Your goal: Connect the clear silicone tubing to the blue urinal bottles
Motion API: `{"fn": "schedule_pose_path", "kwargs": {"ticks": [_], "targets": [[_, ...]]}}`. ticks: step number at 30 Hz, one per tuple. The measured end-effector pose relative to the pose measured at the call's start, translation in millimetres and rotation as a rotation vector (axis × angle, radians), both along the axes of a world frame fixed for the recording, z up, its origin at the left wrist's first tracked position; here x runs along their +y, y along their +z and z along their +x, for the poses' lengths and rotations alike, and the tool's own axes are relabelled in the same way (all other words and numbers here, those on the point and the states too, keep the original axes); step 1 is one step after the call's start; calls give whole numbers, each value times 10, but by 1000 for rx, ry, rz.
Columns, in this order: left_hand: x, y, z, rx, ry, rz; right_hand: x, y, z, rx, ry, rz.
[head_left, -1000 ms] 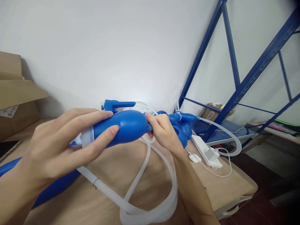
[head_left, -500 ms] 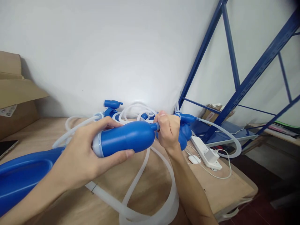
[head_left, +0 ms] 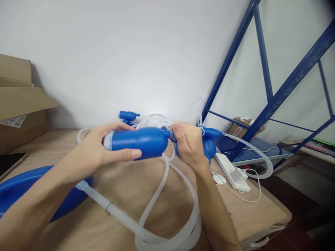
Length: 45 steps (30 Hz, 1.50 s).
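A blue bottle-shaped piece with a pale cap on its left end lies level in the air above the table. My left hand wraps round its capped end, thumb along the near side. My right hand is closed in a fist at the narrow neck on the right, where a bit of translucent tube end shows; the rest is hidden by the fingers. Below, a translucent hose curves over the table, joined at its left end to a large blue hollow part.
Behind my hands are more coiled hose and a small blue bottle piece. A cardboard box and a dark flat device sit left. At right are a power strip, a white puck and a blue metal rack.
Both hands and the blue bottle piece have risen slightly, and the piece lies more level. The view has shifted a little, showing more of the hose joint at the large blue part.
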<state>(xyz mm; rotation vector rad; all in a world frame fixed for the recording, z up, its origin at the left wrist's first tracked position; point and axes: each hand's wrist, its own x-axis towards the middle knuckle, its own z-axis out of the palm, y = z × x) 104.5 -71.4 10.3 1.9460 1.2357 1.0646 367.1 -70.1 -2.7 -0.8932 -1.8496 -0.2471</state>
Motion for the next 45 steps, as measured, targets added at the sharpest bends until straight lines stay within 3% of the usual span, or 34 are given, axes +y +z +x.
{"fn": "schedule_pose_path", "kwargs": {"ticks": [4,7,14,18,24,32,40,45], "targets": [[134,83,-222,-111,42,52,-12,96,188,-5,163,-122],[135,120,-309,-59,35,72,63,83,275,27,213,-121],[132,75,-318,-43,-28,38,100,31,201,70,225,-6],[138,88,-326,-52,-112,-53,40,31,195,11,240,-46],[217,20,-345,-140,-140,-83,22,17,195,-21,330,-98],[204,42,-306,-119,-116,-86,125,-28,146,-42,280,89],[65,71,-208,-11,34,-11,110,-84,62,21,142,41],[31,84,-181,47,52,57,67,-60,-15,45,115,-14]]}}
